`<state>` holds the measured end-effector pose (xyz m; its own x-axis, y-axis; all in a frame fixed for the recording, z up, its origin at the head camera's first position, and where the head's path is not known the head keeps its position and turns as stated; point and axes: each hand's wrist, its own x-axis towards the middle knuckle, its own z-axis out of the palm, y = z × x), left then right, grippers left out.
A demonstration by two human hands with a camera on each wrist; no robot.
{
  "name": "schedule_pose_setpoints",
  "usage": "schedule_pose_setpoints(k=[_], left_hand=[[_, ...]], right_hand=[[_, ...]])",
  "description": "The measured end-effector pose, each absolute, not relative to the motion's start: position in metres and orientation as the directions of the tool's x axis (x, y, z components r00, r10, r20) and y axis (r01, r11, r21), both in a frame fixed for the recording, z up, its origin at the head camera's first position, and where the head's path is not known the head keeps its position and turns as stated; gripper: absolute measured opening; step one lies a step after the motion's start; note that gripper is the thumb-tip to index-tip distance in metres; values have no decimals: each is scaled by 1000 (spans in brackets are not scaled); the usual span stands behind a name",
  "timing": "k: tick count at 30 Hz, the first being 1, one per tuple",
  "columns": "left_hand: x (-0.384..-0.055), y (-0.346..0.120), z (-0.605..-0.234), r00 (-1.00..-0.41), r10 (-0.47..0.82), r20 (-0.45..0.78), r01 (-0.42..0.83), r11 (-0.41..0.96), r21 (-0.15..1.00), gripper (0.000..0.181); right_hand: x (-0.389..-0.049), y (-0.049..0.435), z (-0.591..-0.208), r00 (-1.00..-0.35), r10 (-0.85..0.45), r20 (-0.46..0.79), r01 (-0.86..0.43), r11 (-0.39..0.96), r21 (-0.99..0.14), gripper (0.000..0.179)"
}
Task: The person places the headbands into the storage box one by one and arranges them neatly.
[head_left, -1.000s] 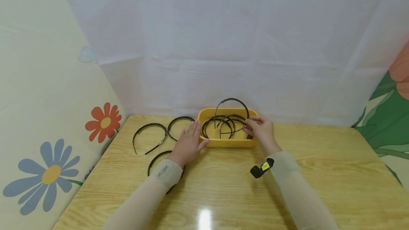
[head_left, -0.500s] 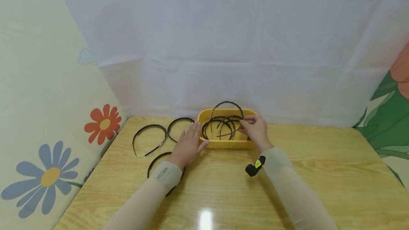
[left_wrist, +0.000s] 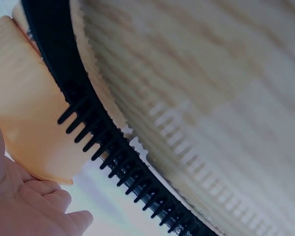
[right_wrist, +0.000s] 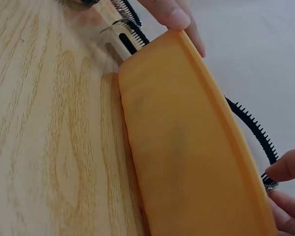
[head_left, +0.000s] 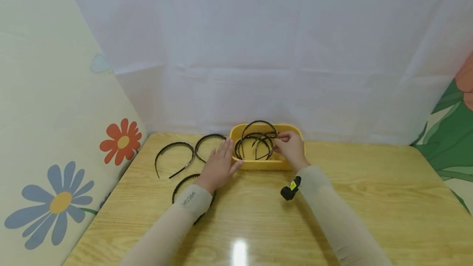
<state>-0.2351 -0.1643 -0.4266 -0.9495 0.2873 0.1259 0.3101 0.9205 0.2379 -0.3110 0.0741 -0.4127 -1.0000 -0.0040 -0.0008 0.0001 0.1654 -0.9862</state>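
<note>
My right hand [head_left: 292, 150] pinches one end of a black toothed headband [head_left: 260, 121] between thumb and fingers, at the right part of a yellow bin [head_left: 266, 166]. The band's arch stands up above several other headbands [head_left: 255, 136] lying inside. In the right wrist view, the held headband [right_wrist: 258, 130] rises over the rim, with a sparkly bit by the fingertips. My left hand [head_left: 218, 166] lies with straight fingers along the bin's left end, thumb at the front rim. Close to the left wrist camera, a headband [left_wrist: 64, 78] on the table blocks part of the bin.
Left of the bin, two headbands lie on the wooden table [head_left: 351, 200]: one far left [head_left: 173, 146], another beside the left fingers [head_left: 208, 136]. A nearer headband [head_left: 181, 184] is partly under the left forearm. A white cloth [head_left: 236, 52] hangs right behind the bin.
My right hand has shifted left over the bin, bringing the held headband leftward and a little lower among the others. My left hand has stayed at the bin's left end.
</note>
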Motion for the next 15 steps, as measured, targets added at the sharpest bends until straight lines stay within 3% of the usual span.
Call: schedule_pose_setpoints(k=[15], left_hand=[[-234, -164, -427, -951, 286, 121, 307, 921, 240, 79]], right_hand=[[-310, 69, -417, -998, -45, 34, -48, 361, -931, 27]])
